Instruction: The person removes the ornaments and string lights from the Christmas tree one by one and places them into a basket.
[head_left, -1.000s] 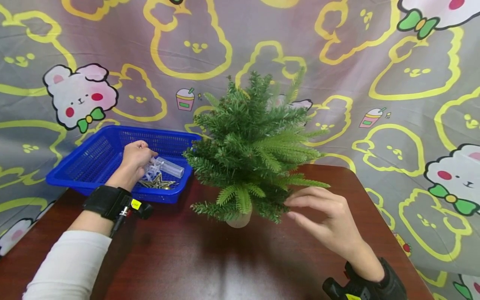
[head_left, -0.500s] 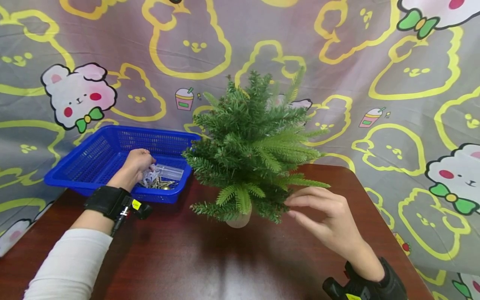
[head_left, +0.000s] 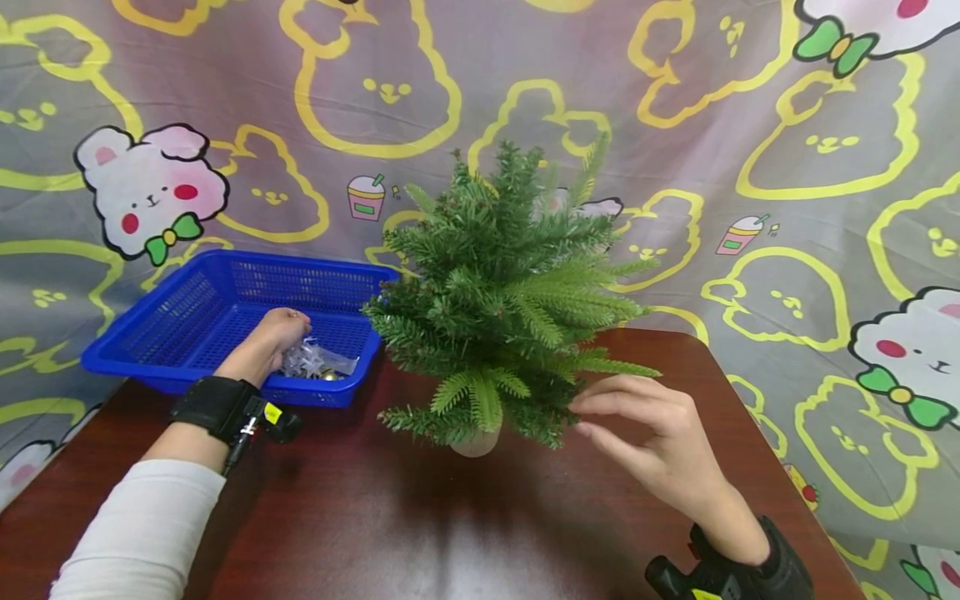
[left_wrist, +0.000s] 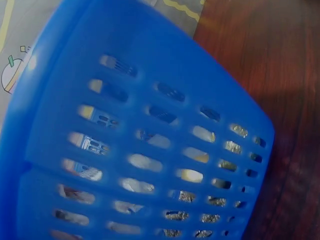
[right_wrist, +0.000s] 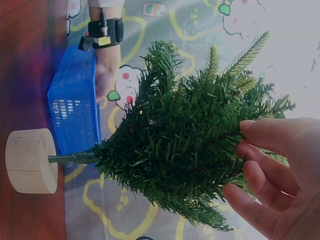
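My left hand (head_left: 276, 337) reaches down into a blue plastic basket (head_left: 187, 367) at the left. Its fingers are bent down among clear, frosted snowflake-like ornaments (head_left: 303, 360) and clear plastic; the fingertips are hidden, so a grip cannot be made out. A gold ball (head_left: 328, 375) shows beside them. In the left wrist view, the slotted basket wall (left_wrist: 150, 150) covers the hand. A small artificial Christmas tree (head_left: 495, 283) stands upright in the middle on a round wooden base (right_wrist: 31, 161). My right hand (head_left: 652, 437) is at its lower right branches, loosely bent fingers touching the needles.
Everything stands on a dark red-brown wooden table (head_left: 360, 517). Behind it hangs a grey curtain (head_left: 675, 167) with yellow outlines and cartoon rabbits. The basket's right rim lies close to the tree's left branches.
My left hand has moved slightly down and toward the front of the basket. Clear plastic and ornaments have shifted, covering the gold star seen earlier. My right hand and the tree have stayed put.
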